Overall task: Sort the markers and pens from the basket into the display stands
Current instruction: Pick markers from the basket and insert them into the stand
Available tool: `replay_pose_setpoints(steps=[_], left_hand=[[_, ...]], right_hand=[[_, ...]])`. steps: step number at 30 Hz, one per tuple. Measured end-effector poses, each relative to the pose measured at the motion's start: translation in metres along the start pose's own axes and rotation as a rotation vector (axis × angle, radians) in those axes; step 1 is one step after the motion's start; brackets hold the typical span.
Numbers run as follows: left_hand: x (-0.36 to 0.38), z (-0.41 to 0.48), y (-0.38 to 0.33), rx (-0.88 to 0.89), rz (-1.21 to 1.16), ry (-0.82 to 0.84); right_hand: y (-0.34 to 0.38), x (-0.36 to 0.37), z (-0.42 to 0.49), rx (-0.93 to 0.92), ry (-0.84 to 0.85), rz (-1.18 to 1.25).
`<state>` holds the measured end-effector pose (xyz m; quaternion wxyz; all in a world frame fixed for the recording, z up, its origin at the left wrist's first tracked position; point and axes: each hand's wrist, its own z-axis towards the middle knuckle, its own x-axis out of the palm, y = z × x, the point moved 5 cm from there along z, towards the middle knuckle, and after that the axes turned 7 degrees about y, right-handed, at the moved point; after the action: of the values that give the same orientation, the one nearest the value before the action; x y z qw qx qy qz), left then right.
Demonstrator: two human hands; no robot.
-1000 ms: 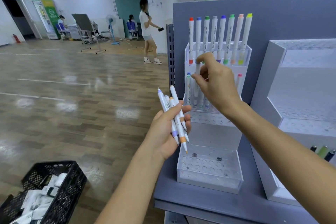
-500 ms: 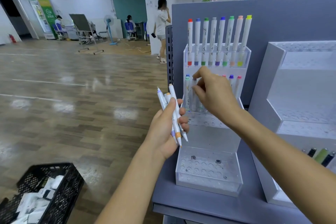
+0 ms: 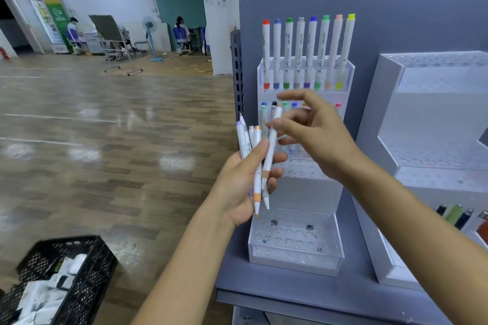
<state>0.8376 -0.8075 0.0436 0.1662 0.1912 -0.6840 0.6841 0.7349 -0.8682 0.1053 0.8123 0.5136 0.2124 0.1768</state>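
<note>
My left hand grips a bunch of several white markers with coloured ends, held upright in front of the clear tiered display stand. My right hand hovers just right of the bunch with its fingers spread. Its thumb lies against one tilted marker, and the hand is blurred. The stand's top tier holds a full row of markers. Several more stand in the middle tier, partly hidden by my right hand. The black basket sits on the floor at lower left.
A white stepped stand stands to the right on the grey shelf, with several dark pens low on its right side. A grey back panel rises behind both stands. People sit far across the wooden floor.
My right hand has come away from the middle tier and moved down-left to the bunch in my left hand. The left hand stays about where it was.
</note>
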Motion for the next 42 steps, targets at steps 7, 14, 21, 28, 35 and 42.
replay_pose_setpoints(steps=[7,14,21,28,35,42], left_hand=[[-0.018,0.004,0.011,-0.1,-0.166,-0.169],[-0.017,0.003,0.009,-0.116,-0.364,-0.116],[-0.012,-0.001,0.006,-0.029,-0.272,-0.073],[-0.012,-0.002,0.006,-0.035,-0.234,-0.056],[-0.007,-0.001,0.007,-0.005,-0.16,0.005],[0.009,-0.004,0.007,-0.011,-0.026,0.069]], right_hand=[[0.03,-0.049,0.01,-0.292,-0.387,-0.33],[0.01,-0.025,0.01,-0.322,-0.314,-0.623],[0.008,-0.015,0.018,-0.314,-0.255,-0.822],[-0.014,-0.012,0.021,-0.24,-0.197,-0.979],[0.0,-0.013,-0.003,-0.205,-0.259,-0.62],[-0.007,-0.006,-0.01,0.02,-0.051,-0.152]])
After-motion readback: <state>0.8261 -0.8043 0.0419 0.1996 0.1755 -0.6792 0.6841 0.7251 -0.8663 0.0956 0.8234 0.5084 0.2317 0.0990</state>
